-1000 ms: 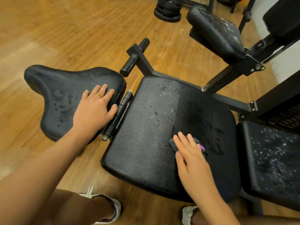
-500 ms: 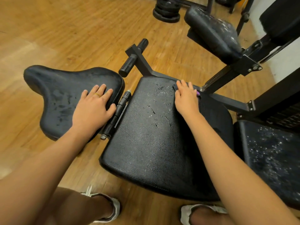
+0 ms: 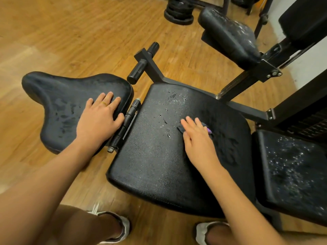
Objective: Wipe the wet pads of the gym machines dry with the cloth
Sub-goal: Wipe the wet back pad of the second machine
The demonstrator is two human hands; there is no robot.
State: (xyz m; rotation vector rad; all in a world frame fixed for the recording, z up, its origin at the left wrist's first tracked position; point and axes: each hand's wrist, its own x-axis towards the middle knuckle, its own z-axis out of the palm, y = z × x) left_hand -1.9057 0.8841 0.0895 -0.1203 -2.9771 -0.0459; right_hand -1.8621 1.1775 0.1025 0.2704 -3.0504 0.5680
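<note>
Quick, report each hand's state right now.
Left hand: open, resting flat on the side pad.
Right hand: open, straight fingers pressing the cloth onto the seat pad.

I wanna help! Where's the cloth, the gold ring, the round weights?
Dark purple-edged cloth (image 3: 209,130): head view, purple edge.
Gold ring (image 3: 104,103): head view, band.
Round black weight plates (image 3: 178,13): head view, stack middle.

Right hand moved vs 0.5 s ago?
Yes. The right hand, pressing the cloth, has slid from the seat pad's far edge back to its middle.
</note>
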